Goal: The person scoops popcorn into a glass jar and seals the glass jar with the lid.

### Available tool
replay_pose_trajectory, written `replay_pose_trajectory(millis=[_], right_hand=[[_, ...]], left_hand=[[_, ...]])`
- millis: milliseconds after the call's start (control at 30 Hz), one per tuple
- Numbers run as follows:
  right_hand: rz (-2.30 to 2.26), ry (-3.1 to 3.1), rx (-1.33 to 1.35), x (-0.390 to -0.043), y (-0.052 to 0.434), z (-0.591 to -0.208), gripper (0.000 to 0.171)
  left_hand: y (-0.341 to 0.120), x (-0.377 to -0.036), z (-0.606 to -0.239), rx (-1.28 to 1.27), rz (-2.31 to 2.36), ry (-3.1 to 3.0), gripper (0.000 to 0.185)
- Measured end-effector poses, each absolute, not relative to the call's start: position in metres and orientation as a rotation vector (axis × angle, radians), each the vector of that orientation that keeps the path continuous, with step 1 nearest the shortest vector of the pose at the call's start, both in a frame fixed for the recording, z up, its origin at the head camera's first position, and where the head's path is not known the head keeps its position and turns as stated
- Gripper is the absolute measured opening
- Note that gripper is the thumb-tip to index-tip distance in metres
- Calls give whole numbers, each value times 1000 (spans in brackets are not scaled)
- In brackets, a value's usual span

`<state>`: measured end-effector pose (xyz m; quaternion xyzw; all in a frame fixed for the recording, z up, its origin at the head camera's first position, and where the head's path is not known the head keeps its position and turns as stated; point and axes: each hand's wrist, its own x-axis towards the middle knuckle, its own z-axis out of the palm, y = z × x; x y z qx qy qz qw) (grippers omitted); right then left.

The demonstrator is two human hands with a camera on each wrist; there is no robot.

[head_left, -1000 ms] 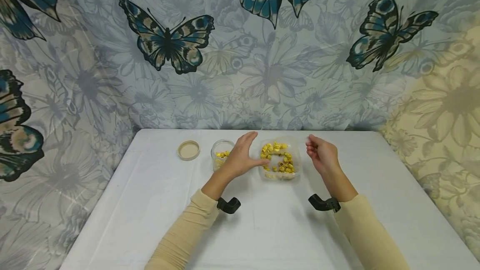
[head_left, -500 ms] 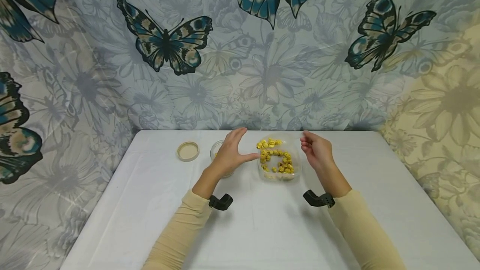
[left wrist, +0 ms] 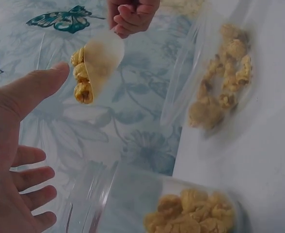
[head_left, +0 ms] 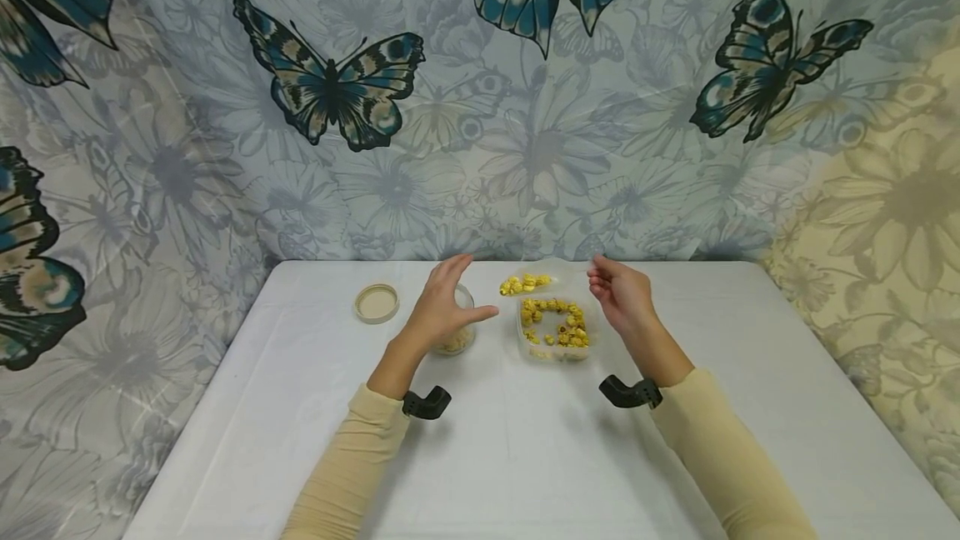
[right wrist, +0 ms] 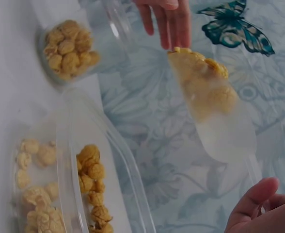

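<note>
jar (head_left: 455, 343) partly hidden, scoop handle (right wrist: 254, 171) partly covered

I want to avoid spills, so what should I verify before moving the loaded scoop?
1. Scoop gripped by right hand: ok.
2. Popcorn on the scoop: ok, pieces sit near its front edge.
3. Jar uncovered: ok, lid lies apart.
4. Room in jar: ok, upper part unfilled.
5. Scoop above jar: not ok, it is off to the right.
6. Left hand gripping jar: not ok, it is open.

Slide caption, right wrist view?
Right hand holding a translucent plastic scoop of yellow popcorn near a clear square plastic tub.
</note>
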<state>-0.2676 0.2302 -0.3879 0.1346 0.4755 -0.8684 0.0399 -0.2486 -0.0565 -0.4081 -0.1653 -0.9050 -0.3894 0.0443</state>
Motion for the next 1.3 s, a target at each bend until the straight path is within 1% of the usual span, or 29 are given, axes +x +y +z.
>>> replay_pose_trajectory(millis=[267, 567, 800, 1167, 1300], right_hand=[[-2654, 1447, 388, -268, 221, -385, 23], [-2634, 1461, 422, -271, 209, -386, 15], [-2600, 1484, 398, -272, 201, -390, 11], [-2553, 1508, 331, -271, 191, -394, 11], [-2549, 1503, 327, -271, 189, -395, 16]], left_hand=[[-67, -249, -415, -479, -1199, -2768, 95], [-75, -249, -422, -392, -1221, -2790, 96], [-81, -249, -430, -344, -1263, -2798, 96], [-91, -250, -442, -288, -1335, -2808, 103], [-94, -250, -448, -251, -1361, -2813, 104]])
